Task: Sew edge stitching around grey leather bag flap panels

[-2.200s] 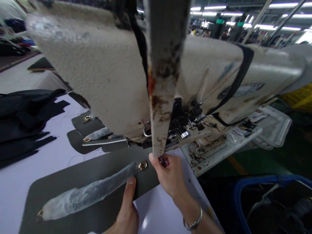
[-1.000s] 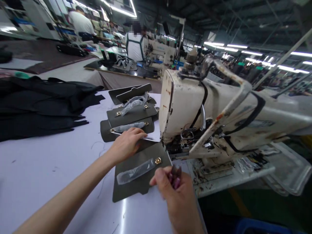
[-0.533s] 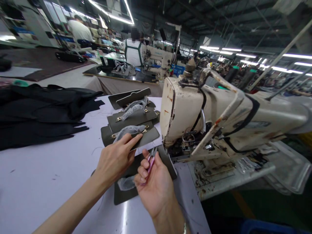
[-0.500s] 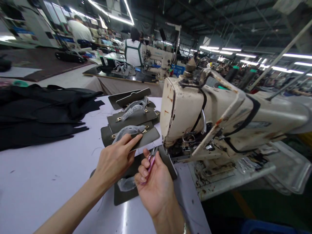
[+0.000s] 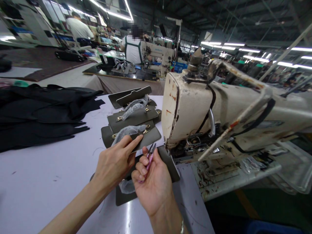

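Note:
My left hand (image 5: 114,162) grips the edge of a dark grey leather flap (image 5: 146,136) with its fingers across the top. That flap has a gold buckle (image 5: 146,129), and a clear plastic sleeve (image 5: 125,135) lies on it. In my right hand (image 5: 152,183), curled fingers hold pink-handled thread snips (image 5: 149,159) with their tips pointing up. Beneath both hands lies another grey leather piece (image 5: 126,196). My hands hide most of it, and only a bit of its plastic sleeve shows.
The cream, rust-stained sewing machine (image 5: 190,110) stands right beside the leather, over its stained work plate (image 5: 216,172). Further grey leather pieces (image 5: 131,118) lie stacked on the white table (image 5: 48,195), with black fabric (image 5: 41,110) at left. A co-worker (image 5: 133,45) sits at a machine behind.
My view has swung up from under the machine arm to the table. My left hand has moved onto the upper flap and lifted its edge. The snips have turned upright in my right hand.

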Motion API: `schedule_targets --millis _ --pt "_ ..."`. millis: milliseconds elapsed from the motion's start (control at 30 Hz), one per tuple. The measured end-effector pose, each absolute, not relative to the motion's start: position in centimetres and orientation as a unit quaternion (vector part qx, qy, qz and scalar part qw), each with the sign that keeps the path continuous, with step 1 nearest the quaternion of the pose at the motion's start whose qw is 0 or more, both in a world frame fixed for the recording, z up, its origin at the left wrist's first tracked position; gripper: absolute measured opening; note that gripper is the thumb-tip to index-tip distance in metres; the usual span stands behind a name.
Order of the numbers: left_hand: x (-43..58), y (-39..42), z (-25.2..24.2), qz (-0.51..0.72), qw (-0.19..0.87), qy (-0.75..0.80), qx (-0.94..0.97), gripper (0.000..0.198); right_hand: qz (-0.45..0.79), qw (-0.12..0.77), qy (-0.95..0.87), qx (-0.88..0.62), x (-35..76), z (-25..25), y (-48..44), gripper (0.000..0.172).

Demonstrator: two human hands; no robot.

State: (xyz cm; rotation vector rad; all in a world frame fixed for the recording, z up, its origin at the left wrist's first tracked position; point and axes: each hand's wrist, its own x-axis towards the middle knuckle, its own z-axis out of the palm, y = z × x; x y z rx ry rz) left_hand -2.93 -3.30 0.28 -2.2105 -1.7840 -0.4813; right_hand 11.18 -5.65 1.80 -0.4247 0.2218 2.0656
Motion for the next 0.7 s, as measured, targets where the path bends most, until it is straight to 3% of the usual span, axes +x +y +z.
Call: schedule_targets --millis 233,433,567,700 --pt "-2.9 -3.2 0.2 -0.156 0.108 -0.624 -0.758 0.048 0.833 0.511 0.098 -0.189 11.0 1.5 -5.1 0.036" --pt "-3.5 -2.9 1.0 -0.155 0.141 -0.630 -0.748 0.047 0.838 0.511 0.080 -0.174 11.5 1.5 -6.1 0.043" --pt "-4.2 0.6 4.7 -0.175 0.184 -0.669 -0.698 0.050 0.859 0.482 -0.013 -0.170 12.2 1.6 -8.2 0.045" --pt "-4.3 4.7 8.1 -0.228 0.187 -0.642 -0.708 0.057 0.795 0.496 -0.205 -0.282 14.1 1.4 -10.3 0.043"
